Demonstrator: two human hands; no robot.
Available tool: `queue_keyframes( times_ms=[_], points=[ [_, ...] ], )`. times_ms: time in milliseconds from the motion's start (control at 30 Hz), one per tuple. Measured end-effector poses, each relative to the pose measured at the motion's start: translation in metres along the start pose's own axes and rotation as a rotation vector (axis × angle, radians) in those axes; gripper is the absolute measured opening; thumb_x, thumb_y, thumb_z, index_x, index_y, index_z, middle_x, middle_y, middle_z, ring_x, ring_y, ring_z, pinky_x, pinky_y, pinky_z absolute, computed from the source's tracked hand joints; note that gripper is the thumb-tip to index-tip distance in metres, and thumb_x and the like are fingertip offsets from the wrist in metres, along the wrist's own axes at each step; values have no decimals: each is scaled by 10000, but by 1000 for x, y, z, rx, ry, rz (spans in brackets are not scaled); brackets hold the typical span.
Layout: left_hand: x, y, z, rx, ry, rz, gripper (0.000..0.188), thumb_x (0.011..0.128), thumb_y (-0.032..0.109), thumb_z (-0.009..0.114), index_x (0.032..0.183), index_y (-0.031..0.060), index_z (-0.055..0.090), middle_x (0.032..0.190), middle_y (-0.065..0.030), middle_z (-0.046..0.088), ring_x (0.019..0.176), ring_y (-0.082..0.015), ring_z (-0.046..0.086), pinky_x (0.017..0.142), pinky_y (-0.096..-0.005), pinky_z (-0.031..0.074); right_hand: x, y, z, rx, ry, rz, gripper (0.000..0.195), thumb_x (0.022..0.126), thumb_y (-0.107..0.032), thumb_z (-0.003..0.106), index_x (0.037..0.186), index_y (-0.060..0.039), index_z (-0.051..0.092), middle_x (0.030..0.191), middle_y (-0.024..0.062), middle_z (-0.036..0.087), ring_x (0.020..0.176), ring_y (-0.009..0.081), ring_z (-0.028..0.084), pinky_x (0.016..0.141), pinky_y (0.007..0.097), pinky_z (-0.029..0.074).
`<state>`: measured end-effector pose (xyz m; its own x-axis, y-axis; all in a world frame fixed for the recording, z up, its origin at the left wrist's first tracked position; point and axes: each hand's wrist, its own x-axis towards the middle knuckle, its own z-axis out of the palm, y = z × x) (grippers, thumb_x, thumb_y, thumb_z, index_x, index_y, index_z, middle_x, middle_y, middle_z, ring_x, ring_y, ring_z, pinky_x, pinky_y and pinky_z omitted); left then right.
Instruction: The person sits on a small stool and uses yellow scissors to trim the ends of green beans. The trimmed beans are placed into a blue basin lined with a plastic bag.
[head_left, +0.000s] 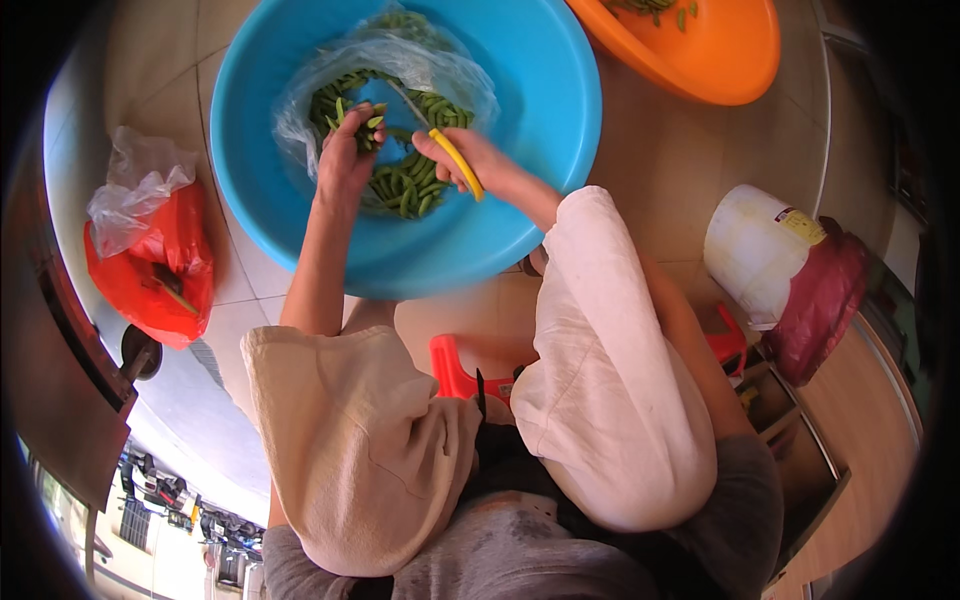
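Observation:
A large blue plastic basin (555, 112) lies before me with a clear plastic bag (469, 75) inside it. Green bean pods (409, 187), edamame-like, form a ring in and around the bag. My left hand (349, 150) holds a bunch of pods over the left side of the ring. In my right hand (465, 157) are yellow-handled scissors (457, 161), their blades pointing up and left over the pods; whether the blades are apart cannot be told.
An orange basin (720, 56) with some pods stands at upper right. A red plastic bag (169, 262) lies on the tiled floor at left. At right is a white bucket (750, 247) with a dark red bag (817, 307). A red plastic stool (448, 364) shows below.

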<state>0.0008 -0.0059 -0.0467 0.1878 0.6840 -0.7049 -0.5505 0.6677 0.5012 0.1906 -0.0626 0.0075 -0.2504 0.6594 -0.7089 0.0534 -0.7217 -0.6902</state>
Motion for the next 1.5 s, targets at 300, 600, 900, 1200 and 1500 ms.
queue_keyframes(
  times_ms=[300,600,900,1200,1500],
  points=[
    [-5,-6,11,-51,-39,-74,179,825,65,561,937,-72,536,810,-121,577,651,-182,527,559,-266,454,0,4,5,108,-75,5,517,787,-565,573,722,-60,487,531,18,472,418,96,456,403,241,372],
    [-5,16,3,295,254,50,161,823,121,569,884,-21,526,706,-115,568,620,-207,590,497,-298,493,2,9,-5,89,29,31,466,764,-497,644,653,-58,536,527,41,523,442,94,501,414,237,385],
    [0,-11,0,1870,-211,722,249,672,10,561,917,49,580,884,-169,584,818,-349,582,700,-397,482,2,4,-2,7,91,-14,459,789,-503,613,712,-69,483,531,17,480,388,65,415,361,207,343],
    [0,20,14,393,49,64,106,850,52,561,931,-16,553,773,-91,587,627,-154,556,535,-254,464,-7,-2,-1,-36,-6,14,507,773,-546,603,742,-44,535,599,22,519,531,100,518,502,234,410],
    [-6,-4,19,17,91,-48,142,863,70,559,946,-42,528,903,-137,595,769,-231,610,656,-299,542,-2,3,7,23,-40,-34,510,796,-572,553,734,-74,463,573,30,490,429,76,433,400,223,370]
  ],
)
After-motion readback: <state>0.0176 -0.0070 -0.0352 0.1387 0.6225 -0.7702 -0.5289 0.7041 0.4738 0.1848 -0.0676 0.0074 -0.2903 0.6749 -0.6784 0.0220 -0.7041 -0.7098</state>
